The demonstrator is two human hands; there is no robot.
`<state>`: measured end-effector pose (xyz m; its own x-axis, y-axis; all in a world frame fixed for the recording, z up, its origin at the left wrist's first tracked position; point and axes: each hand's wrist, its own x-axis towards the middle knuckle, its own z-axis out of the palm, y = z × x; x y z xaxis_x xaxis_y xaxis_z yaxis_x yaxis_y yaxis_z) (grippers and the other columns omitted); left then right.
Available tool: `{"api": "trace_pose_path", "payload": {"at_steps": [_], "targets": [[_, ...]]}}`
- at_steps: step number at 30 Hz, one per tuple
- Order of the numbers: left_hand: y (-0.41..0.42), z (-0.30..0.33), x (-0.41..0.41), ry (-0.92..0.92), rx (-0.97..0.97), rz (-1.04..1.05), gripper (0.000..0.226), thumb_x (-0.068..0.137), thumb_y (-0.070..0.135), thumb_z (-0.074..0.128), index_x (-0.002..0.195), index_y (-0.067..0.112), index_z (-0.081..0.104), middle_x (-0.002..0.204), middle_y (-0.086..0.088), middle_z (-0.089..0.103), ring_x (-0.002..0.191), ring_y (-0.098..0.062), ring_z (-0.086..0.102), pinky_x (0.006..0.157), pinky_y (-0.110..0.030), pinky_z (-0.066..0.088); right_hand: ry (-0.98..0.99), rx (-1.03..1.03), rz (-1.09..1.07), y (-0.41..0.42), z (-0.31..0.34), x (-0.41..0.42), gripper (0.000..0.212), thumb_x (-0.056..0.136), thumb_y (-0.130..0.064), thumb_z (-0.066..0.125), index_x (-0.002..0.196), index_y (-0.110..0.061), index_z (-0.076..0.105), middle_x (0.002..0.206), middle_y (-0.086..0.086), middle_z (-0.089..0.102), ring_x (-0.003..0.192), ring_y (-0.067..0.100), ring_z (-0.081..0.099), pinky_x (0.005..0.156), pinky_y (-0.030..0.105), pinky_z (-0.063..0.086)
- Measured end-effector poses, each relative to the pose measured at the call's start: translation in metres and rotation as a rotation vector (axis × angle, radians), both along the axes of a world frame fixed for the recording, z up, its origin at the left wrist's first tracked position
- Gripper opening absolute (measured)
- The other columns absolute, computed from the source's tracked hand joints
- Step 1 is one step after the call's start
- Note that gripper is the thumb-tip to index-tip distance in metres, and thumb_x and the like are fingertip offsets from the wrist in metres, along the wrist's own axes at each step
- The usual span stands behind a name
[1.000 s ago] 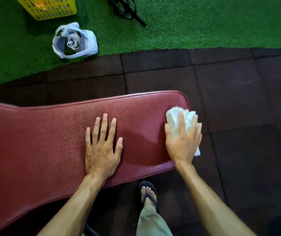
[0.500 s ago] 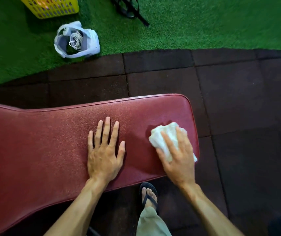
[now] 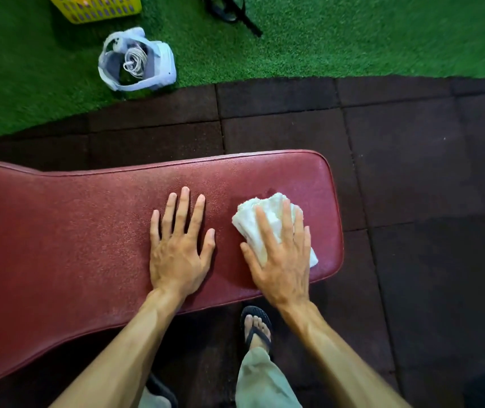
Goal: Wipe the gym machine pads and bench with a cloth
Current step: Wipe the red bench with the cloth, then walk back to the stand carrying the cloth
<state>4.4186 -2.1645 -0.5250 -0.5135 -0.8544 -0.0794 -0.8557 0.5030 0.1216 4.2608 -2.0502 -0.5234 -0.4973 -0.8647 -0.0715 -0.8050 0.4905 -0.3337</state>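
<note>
A long dark-red padded bench (image 3: 73, 231) runs across the view from the left edge to its rounded right end. A crumpled white cloth (image 3: 260, 214) lies on the pad near that end. My right hand (image 3: 282, 260) presses flat on the cloth, fingers spread over it, holding it against the pad. Just left of it, my left hand (image 3: 178, 248) rests flat on the bare pad with fingers apart and nothing in it.
Dark rubber floor tiles (image 3: 411, 172) surround the bench. Green turf (image 3: 353, 33) lies beyond, with a white bag holding a coiled cord (image 3: 136, 61), a yellow basket (image 3: 97, 7) and a black strap (image 3: 232, 11). My foot in a black sandal (image 3: 256, 326) stands under the bench's near edge.
My right hand has slid the cloth from the bench's right end leftward onto the pad, then up a little toward the far edge. My left hand has stayed in place.
</note>
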Motion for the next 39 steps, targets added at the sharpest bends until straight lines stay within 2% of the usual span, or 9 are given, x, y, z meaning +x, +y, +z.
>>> {"api": "trace_pose_path", "payload": {"at_steps": [3,7,11,14,17,19,22,28,39], "targets": [[0.0,0.0,0.001,0.004,0.004,-0.003,0.063,0.098,0.049,0.033,0.156,0.029,0.019,0.167,0.0,0.013,0.155,-0.02,0.01,0.125,-0.05,0.013,0.026,0.057,0.0,-0.006,-0.002,0.006,0.073,0.096,-0.067,0.038,0.158,-0.037,0.014,0.169,0.012,0.0,0.155,0.041,0.001,0.121,0.062,0.009],[0.0,0.0,0.001,0.01,0.0,-0.006,0.061,0.099,0.049,0.031,0.156,0.029,0.02,0.167,0.0,0.014,0.155,-0.021,0.012,0.125,-0.049,0.011,0.04,-0.023,-0.027,-0.011,-0.012,0.002,0.058,0.101,-0.054,0.041,0.154,-0.034,0.033,0.165,0.011,0.024,0.148,0.044,0.026,0.114,0.058,0.034],[-0.002,0.009,0.0,0.037,0.065,-0.011,0.059,0.1,0.045,0.034,0.155,0.026,0.026,0.165,-0.003,0.02,0.154,-0.023,0.016,0.125,-0.049,0.012,-0.021,-0.042,-0.016,-0.012,-0.013,-0.002,0.048,0.101,-0.034,0.043,0.148,-0.029,0.039,0.158,0.014,0.038,0.141,0.044,0.038,0.112,0.057,0.039],[-0.002,0.037,-0.003,0.082,0.239,-0.001,0.052,0.102,0.038,0.04,0.151,0.02,0.036,0.163,-0.008,0.026,0.152,-0.028,0.021,0.123,-0.05,0.019,-0.163,-0.054,-0.061,0.001,0.007,-0.002,0.048,0.097,-0.019,0.055,0.144,-0.023,0.045,0.151,0.013,0.047,0.135,0.041,0.047,0.105,0.055,0.046],[0.023,0.086,0.002,0.133,0.457,0.0,0.047,0.102,0.034,0.043,0.146,0.016,0.045,0.157,-0.012,0.038,0.147,-0.03,0.033,0.121,-0.046,0.028,-0.36,-0.078,-0.2,0.046,0.05,0.02,0.043,0.099,-0.024,0.058,0.141,-0.019,0.051,0.149,0.01,0.052,0.134,0.034,0.052,0.108,0.046,0.045],[0.054,0.123,0.011,0.113,0.556,-0.038,0.047,0.102,0.034,0.043,0.145,0.015,0.047,0.154,-0.012,0.042,0.145,-0.029,0.036,0.121,-0.043,0.029,-0.459,-0.049,-0.357,0.088,0.087,0.042,0.042,0.101,-0.03,0.055,0.143,-0.025,0.049,0.15,0.004,0.052,0.134,0.028,0.052,0.11,0.039,0.041],[0.109,0.174,0.026,0.06,0.64,-0.131,0.045,0.102,0.033,0.044,0.143,0.014,0.05,0.149,-0.011,0.049,0.141,-0.028,0.042,0.119,-0.04,0.032,-0.571,0.041,-0.602,0.159,0.14,0.076,0.044,0.102,-0.033,0.051,0.145,-0.037,0.044,0.152,-0.001,0.048,0.134,0.027,0.051,0.112,0.041,0.041],[0.211,0.249,0.009,-0.083,0.849,-0.303,0.039,0.102,0.031,0.044,0.134,0.012,0.055,0.133,-0.011,0.06,0.125,-0.028,0.055,0.11,-0.036,0.04,-0.656,0.112,-0.984,0.274,0.231,0.11,0.048,0.104,-0.039,0.046,0.15,-0.028,0.039,0.154,0.002,0.045,0.135,0.029,0.048,0.113,0.041,0.039],[0.338,0.31,-0.176,-0.346,0.893,-0.68,0.027,0.098,0.026,0.048,0.104,0.007,0.066,0.105,-0.012,0.073,0.104,-0.03,0.066,0.09,-0.035,0.05,-0.731,0.019,-1.237,0.398,0.293,0.005,0.051,0.103,-0.039,0.044,0.151,-0.024,0.037,0.146,0.01,0.051,0.128,0.032,0.052,0.109,0.038,0.039]]}}
